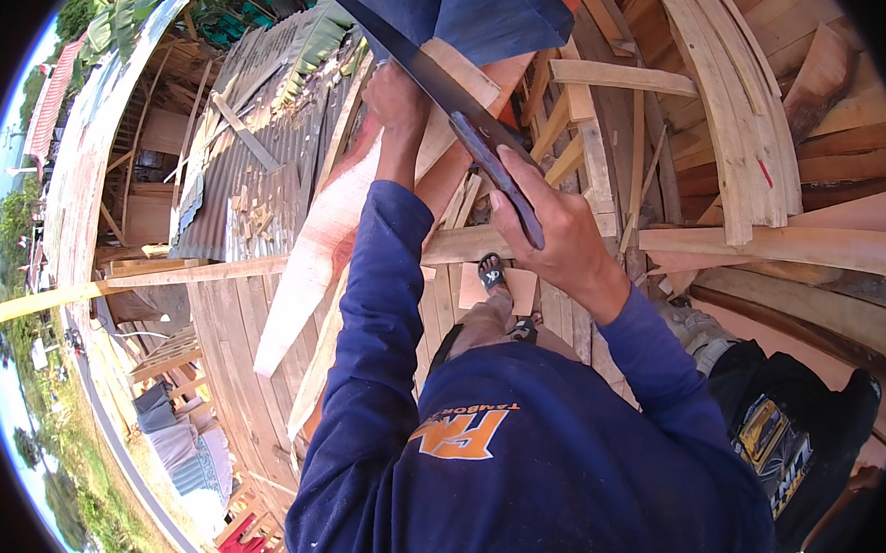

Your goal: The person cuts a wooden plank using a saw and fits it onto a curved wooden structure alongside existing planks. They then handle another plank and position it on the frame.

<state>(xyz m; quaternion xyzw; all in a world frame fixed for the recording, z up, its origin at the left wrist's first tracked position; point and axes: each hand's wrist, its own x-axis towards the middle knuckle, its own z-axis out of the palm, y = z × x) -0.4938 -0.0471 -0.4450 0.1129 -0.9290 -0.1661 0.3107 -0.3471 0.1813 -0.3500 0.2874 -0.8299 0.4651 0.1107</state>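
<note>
My right hand is closed round the worn purplish-brown handle of a handsaw. Its long dark blade tapers toward the upper left and crosses above the wood; no teeth can be made out. Close beside the blade, my left hand bends over a wooden board, its fingers curled and partly hidden. Below my left wrist, a long pale reddish plank slopes down to the left, narrowing at its lower end.
At right stands another person in a black shirt. Stacked curved boards fill the upper right. Dark blue material lies beyond the blade. A rusty corrugated roof is at left, near a long horizontal batten. Plank flooring lies below.
</note>
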